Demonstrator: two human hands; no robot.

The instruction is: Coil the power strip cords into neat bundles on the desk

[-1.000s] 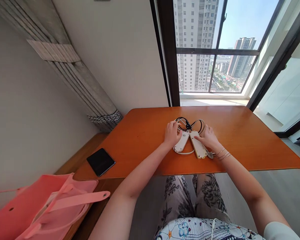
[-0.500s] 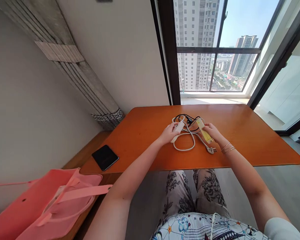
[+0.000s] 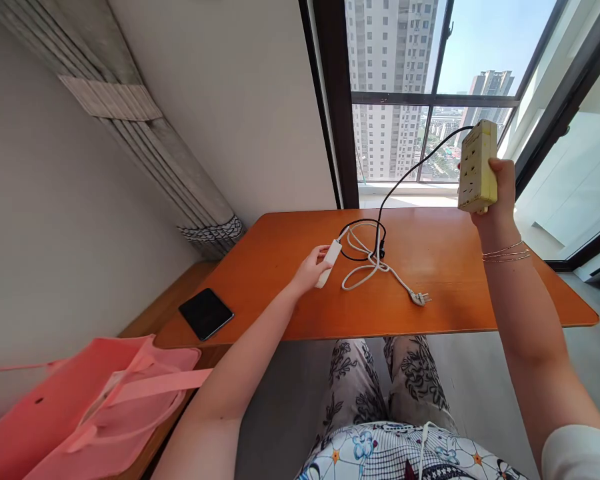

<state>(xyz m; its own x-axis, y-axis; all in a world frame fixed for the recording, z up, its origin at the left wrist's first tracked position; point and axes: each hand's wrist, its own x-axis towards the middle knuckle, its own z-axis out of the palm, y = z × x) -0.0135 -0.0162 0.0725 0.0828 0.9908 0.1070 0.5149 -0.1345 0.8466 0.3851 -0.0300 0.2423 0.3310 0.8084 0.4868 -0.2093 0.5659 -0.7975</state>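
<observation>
Raised well above the table, my right hand (image 3: 500, 190) is closed around a yellowed power strip (image 3: 475, 167), its socket face turned to the left. A black cord (image 3: 411, 170) runs from the top of that strip down to the table, where a black plug (image 3: 381, 250) lies among the loops. My left hand (image 3: 311, 268) grips a white power strip (image 3: 330, 261) low over the left-centre of the tabletop. From it leads a white cord (image 3: 363, 268), looped and crossing the black one. The white cord's plug (image 3: 420, 299) rests near the front edge, prongs pointing right.
A brown wooden table (image 3: 270, 267) spans the view before me. At its left corner lies a black tablet (image 3: 206, 313). A pink bag (image 3: 105, 407) sits at lower left beside the table. Behind are a window (image 3: 395, 100) and a tied grey curtain (image 3: 125, 127).
My right hand has lifted the yellowed power strip up and to the right, drawing its black cord upward. My left hand has moved the white power strip left, away from the tangle.
</observation>
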